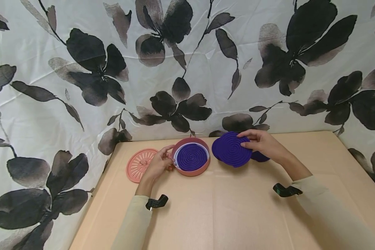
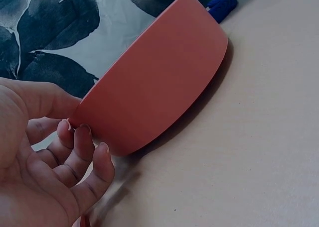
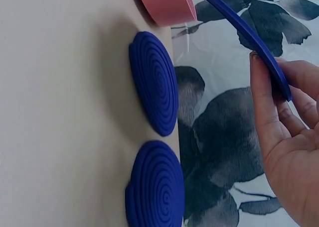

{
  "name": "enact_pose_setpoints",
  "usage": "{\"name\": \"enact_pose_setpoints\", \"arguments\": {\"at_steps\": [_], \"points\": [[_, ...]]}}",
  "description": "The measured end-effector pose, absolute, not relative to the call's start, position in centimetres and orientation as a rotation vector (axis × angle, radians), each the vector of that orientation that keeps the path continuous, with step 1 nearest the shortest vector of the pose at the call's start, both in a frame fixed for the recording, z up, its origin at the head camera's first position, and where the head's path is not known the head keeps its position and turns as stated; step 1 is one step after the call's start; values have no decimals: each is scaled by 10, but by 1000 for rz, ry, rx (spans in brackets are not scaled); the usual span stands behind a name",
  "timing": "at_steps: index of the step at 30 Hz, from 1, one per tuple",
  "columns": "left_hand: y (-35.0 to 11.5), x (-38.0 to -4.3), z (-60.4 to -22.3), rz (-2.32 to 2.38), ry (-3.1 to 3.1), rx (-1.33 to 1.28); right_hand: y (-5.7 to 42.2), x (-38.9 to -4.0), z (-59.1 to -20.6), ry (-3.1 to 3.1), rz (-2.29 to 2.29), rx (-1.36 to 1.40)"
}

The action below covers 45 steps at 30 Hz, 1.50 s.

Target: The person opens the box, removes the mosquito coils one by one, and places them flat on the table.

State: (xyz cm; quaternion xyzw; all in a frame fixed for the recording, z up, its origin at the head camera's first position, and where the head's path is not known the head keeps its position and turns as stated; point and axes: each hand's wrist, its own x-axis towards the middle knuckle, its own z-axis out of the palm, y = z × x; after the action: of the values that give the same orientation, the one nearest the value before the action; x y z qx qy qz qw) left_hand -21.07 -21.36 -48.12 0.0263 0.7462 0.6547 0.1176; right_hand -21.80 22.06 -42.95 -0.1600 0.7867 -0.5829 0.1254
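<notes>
A round pinkish-red container stands near the back of the table, a purple-blue spiral coaster lying inside it within a pale ring. With its fingers at the rim, my left hand grips the container's left side; the left wrist view shows the container's smooth outer wall. My right hand pinches another spiral coaster by its edge, raised above the table just right of the container. Below it, two more spiral coasters, one nearer the container and one farther, lie on the table.
Left of the container, partly behind my left hand, lies a round coral lid-like disc with radiating slots. The light wooden table ends at the back against a white cloth with dark flowers.
</notes>
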Motion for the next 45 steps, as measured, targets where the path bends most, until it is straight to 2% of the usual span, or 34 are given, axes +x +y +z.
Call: {"name": "enact_pose_setpoints", "arguments": {"at_steps": [30, 45], "points": [[-217, -209, -481, 1921, 2174, 103, 269, -205, -423, 2467, -1740, -350], [-207, -218, -481, 1931, 2202, 43, 302, -234, -423, 2474, -1749, -270]]}}
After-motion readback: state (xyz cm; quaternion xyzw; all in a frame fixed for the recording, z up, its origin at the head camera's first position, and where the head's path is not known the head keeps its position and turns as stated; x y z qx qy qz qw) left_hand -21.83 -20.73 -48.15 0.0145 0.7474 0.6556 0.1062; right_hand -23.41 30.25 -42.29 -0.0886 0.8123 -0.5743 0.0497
